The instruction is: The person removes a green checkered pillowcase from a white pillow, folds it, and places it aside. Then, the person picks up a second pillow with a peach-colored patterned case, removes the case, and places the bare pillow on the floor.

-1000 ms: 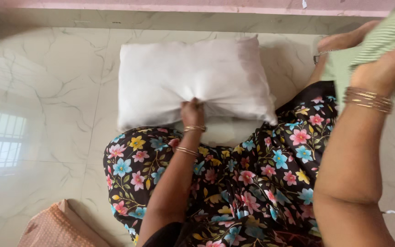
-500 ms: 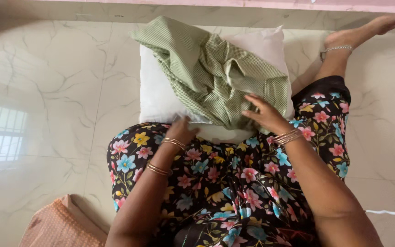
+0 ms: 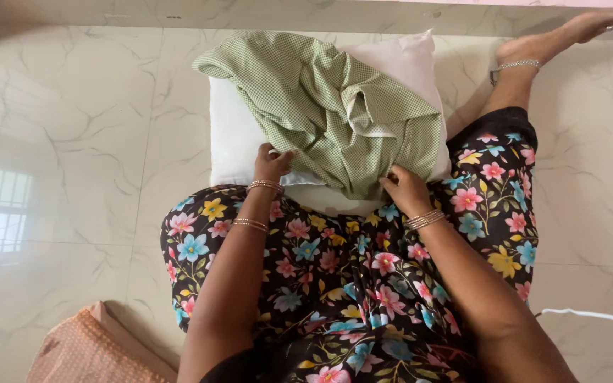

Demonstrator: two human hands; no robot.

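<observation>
Green cover (image 3: 335, 106) crumpled on white pillow (image 3: 239, 142), upper centre, left hand (image 3: 272, 163) pinching pillow edge, right hand (image 3: 406, 190) gripping cover hem, floral lap (image 3: 335, 284) below, orange cloth (image 3: 86, 351) lower left, marble floor (image 3: 72, 128).

1. Pillow (image 3: 239, 145): plain white.
2. Cloth cover (image 3: 335, 106): green-and-white fine check, with a pale plain inner edge.
3. Garment (image 3: 335, 284) over the lap: black ground with pink, blue, yellow and white flowers.
4. Floor (image 3: 72, 142): cream marble tiles with grey veins.
5. Folded cloth (image 3: 86, 351) at lower left: peach-orange with small dots.
6. Bangles (image 3: 264, 186): gold.
</observation>
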